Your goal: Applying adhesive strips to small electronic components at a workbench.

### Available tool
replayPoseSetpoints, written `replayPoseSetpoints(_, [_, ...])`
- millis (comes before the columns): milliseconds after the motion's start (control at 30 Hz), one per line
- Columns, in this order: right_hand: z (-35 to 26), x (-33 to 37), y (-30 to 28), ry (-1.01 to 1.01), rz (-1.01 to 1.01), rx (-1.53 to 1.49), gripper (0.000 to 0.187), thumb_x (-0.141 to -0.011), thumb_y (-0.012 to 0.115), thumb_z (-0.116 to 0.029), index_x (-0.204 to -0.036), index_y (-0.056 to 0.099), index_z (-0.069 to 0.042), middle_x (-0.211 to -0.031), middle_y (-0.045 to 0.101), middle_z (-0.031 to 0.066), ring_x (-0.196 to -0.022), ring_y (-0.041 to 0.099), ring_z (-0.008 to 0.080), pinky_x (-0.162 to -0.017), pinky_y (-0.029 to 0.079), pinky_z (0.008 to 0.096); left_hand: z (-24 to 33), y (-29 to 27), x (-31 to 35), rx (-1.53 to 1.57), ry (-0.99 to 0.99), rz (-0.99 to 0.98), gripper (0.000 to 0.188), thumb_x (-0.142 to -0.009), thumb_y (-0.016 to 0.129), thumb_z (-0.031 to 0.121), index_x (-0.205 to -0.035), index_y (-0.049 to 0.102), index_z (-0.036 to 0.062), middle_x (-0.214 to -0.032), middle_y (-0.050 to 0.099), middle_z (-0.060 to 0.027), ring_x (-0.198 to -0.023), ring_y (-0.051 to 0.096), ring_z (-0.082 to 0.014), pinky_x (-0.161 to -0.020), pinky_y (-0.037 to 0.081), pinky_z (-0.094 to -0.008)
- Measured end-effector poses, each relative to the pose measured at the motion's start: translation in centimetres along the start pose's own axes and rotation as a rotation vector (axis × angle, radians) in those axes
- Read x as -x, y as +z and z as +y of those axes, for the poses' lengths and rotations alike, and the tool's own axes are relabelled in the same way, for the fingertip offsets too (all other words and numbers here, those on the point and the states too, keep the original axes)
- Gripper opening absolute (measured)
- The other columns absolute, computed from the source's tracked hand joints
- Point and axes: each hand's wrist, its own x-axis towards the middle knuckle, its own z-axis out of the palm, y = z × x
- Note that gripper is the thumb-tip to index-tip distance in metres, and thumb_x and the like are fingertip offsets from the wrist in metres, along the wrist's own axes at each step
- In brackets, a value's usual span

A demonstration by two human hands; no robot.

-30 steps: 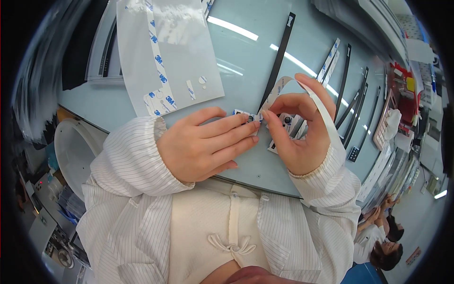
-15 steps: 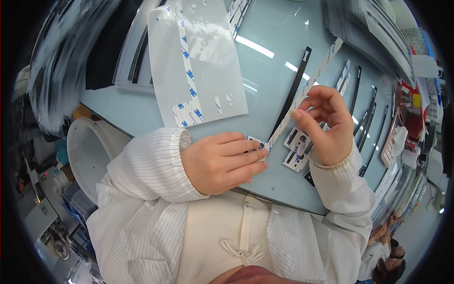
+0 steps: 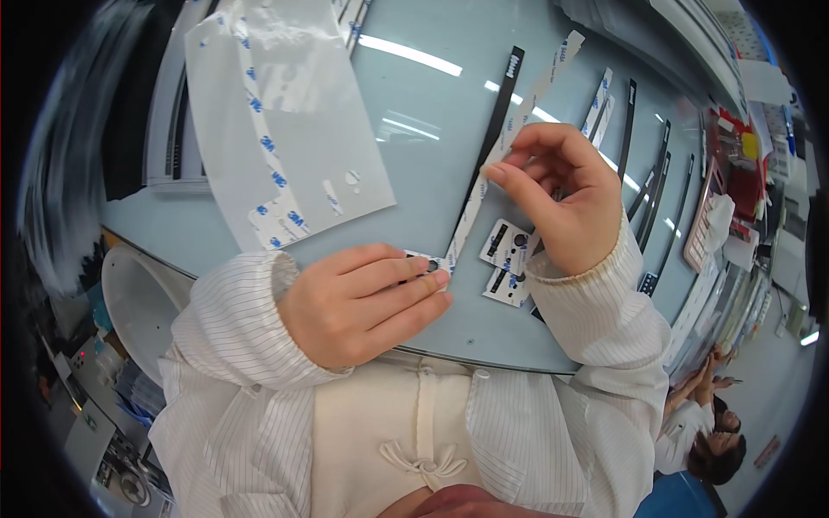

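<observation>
My right hand pinches a long white adhesive strip between thumb and index finger. Just left of the strip, a narrow black strip lies slanting on the table. The white strip runs down to a small wide end piece with a hole. Over that end my left hand lies flat, its fingers stretched out and pressing on it; they hide part of it. Beside my right wrist are two white L-ended adhesive pieces with black slots and holes, partly overlapping.
A translucent sheet with an adhesive strip on it lies at the left. More black strips lie in a row at the right. Stacked clear sheets stand at the far right. A white bin is below the left table edge.
The whole view has shifted, so the table things appear further left and up. My right hand still pinches the adhesive strip, and my left hand remains on its wide end.
</observation>
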Motion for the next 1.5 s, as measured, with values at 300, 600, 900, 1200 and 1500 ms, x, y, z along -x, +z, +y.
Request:
replayPoseSetpoints(300, [0.4,0.0,0.5,-0.117,0.078,0.070,0.026,-0.078,0.081,-0.005,-0.099,0.067,-0.001,-0.077,0.065,-0.0001,-0.058,0.049,0.0009,-0.051,0.038,0.0161,0.2,0.0,-0.2,-0.014,-0.030,-0.038,0.023,-0.077,0.068,0.008,-0.099,0.072,0.0034,-0.104,0.073,-0.0080,-0.094,0.068,-0.0203,-0.085,0.056,-0.0351])
replayPoseSetpoints(600, [0.7,0.0,0.6,-0.171,0.113,0.100,0.024,-0.075,0.081,-0.003,-0.095,0.068,-0.001,-0.076,0.064,0.0004,-0.056,0.049,0.0024,-0.050,0.038,0.0169,0.3,0.0,-0.6,0.003,-0.051,-0.043,0.019,-0.078,0.069,0.008,-0.097,0.072,0.0045,-0.101,0.073,-0.0071,-0.095,0.068,-0.0197,-0.088,0.055,-0.0346])
replayPoseSetpoints(900, [0.7,0.0,0.6,-0.150,0.085,0.140,0.027,-0.078,0.083,-0.007,-0.100,0.067,-0.003,-0.080,0.065,-0.0029,-0.061,0.047,-0.0010,-0.053,0.033,0.0147,0.2,0.0,-0.4,-0.002,-0.047,-0.046,0.019,-0.078,0.070,0.008,-0.096,0.072,0.0044,-0.101,0.074,-0.0074,-0.094,0.068,-0.0199,-0.088,0.056,-0.0343])
replayPoseSetpoints(1200, [0.6,0.1,0.7,-0.293,0.132,0.303,0.024,-0.078,0.082,-0.005,-0.097,0.068,-0.001,-0.078,0.064,-0.0006,-0.060,0.051,0.0024,-0.052,0.038,0.0169,0.2,0.1,-0.3,0.015,-0.044,-0.038,0.027,-0.076,0.068,0.009,-0.102,0.073,0.0027,-0.108,0.073,-0.0091,-0.094,0.068,-0.0219,-0.084,0.057,-0.0370])
replayPoseSetpoints(1500, [1.0,-1.3,0.3,-0.461,0.174,0.391,0.013,-0.078,0.081,-0.008,-0.087,0.073,-0.002,-0.071,0.064,0.0059,-0.056,0.062,0.0140,-0.052,0.049,0.0249,0.0,0.1,-0.3,0.035,-0.039,-0.025,0.026,-0.076,0.068,0.009,-0.101,0.073,0.0023,-0.106,0.074,-0.0094,-0.092,0.068,-0.0222,-0.083,0.057,-0.0368])
